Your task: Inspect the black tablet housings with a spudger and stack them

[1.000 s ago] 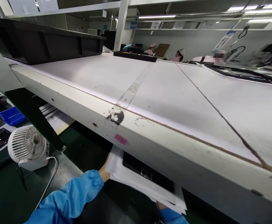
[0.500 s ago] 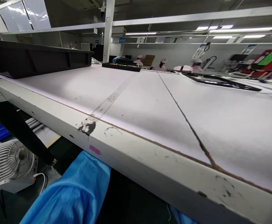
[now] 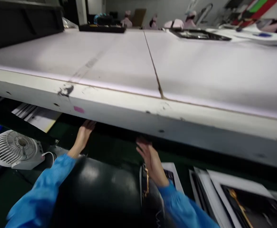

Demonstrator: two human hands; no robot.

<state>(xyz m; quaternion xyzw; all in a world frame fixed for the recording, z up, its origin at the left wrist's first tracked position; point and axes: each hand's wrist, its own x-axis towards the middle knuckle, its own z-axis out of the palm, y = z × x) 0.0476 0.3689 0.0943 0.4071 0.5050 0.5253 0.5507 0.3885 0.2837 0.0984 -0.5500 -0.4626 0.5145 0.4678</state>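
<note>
My left hand (image 3: 83, 136) reaches under the front edge of the white-topped table (image 3: 119, 63). Its fingers are stretched out and close together, the tips in shadow just below the edge, and I see nothing held. Farther right, my right hand (image 3: 151, 160) is under the same edge with thumb and fingers apart. Its fingertips are dark and smeared by motion, and no held thing shows. Below its wrist lies a dark object with a gold-coloured strip (image 3: 146, 183), whose kind I cannot make out. Blue sleeves cover both forearms.
On the lower level stand a white fan (image 3: 15, 148) with a cable at left and stacked framed panels (image 3: 247, 202) at right. Papers (image 3: 40, 115) lie under the table. A black bin (image 3: 24, 23) and a black tray (image 3: 102, 28) stand on top. People sit beyond.
My view has tilted down and levelled. Both hands now show under the table edge, where before only blue sleeves were visible. The panels and dark object have come into view.
</note>
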